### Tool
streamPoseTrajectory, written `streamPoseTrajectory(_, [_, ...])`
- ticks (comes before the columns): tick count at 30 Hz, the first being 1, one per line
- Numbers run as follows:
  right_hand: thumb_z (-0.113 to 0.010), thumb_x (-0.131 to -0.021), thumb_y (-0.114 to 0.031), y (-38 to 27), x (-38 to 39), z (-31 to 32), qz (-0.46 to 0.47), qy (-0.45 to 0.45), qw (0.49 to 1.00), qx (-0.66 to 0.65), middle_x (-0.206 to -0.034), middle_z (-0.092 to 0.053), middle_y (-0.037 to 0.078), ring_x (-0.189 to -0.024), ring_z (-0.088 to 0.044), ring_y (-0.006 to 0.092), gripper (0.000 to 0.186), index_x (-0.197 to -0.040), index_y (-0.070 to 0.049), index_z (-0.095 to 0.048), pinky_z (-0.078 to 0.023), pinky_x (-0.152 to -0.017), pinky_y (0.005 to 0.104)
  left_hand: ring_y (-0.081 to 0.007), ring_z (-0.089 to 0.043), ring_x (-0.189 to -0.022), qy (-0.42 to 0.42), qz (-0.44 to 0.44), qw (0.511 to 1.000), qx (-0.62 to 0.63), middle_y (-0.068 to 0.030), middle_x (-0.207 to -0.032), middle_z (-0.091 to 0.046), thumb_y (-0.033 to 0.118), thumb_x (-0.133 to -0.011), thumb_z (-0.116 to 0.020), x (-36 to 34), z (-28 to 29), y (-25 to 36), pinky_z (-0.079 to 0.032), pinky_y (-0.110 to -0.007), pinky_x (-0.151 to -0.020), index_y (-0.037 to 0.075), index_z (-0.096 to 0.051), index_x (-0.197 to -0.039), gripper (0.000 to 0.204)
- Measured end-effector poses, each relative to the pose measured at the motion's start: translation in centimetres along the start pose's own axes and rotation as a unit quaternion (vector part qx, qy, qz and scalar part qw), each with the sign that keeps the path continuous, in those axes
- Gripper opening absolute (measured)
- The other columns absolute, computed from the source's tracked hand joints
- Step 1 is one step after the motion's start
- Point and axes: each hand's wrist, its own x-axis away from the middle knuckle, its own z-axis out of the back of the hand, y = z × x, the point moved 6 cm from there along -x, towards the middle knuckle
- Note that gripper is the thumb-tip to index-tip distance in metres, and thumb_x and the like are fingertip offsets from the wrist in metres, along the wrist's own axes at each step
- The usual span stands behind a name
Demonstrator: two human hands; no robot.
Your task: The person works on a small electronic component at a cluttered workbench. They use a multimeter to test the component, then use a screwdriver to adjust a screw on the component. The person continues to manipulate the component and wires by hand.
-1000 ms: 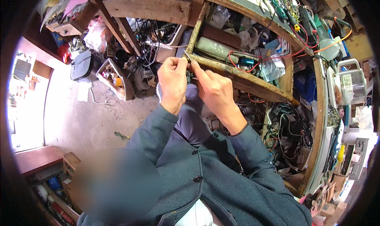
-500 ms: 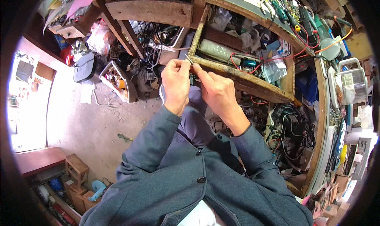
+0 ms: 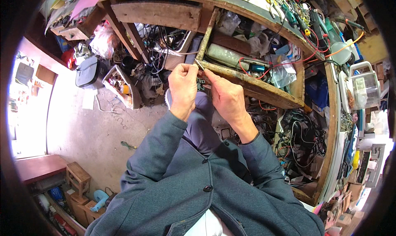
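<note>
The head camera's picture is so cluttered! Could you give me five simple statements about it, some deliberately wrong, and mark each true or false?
1. The left hand and the right hand are close together. True.
2. The drawer in front of the person is fully shut. False: the drawer is open, with things inside.
3. A thin, metal-looking piece shows where the hands come together. True.
4. The person's jacket is bright yellow. False: the jacket is dark grey.
5. A wooden stool shows at the lower left. True.
</note>
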Motion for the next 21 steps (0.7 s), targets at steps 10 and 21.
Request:
streamPoseTrajectory(10, [-0.065,-0.078,-0.002,-0.2,-0.5,-0.6,0.014,-0.008,0.999,0.044,-0.07,-0.061,0.01,-0.062,-0.064,0.0271,0.046,-0.124,-0.004,-0.064,-0.052,-0.054,0.038,-0.0067,-0.056,-0.067,0.018,-0.006,1.0,0.003,-0.0027,-0.077,-0.065,0.011,-0.093,-0.066,0.0,0.1,-0.3,-0.044,-0.021,-0.059,-0.001,-0.062,-0.086,0.014])
streamPoseTrajectory(21, [-0.062,-0.075,-0.001,-0.6,0.3,-0.2,0.01,-0.027,0.996,0.088,-0.067,-0.058,0.009,-0.059,-0.063,0.0254,0.048,-0.123,-0.004,-0.063,-0.05,-0.052,0.0385,-0.009,-0.06,-0.07,0.011,-0.002,1.0,0.018,-0.0054,-0.08,-0.067,0.009,-0.092,-0.065,0.0,0.1,-0.4,-0.049,-0.023,-0.066,-0.002,-0.062,-0.088,0.012])
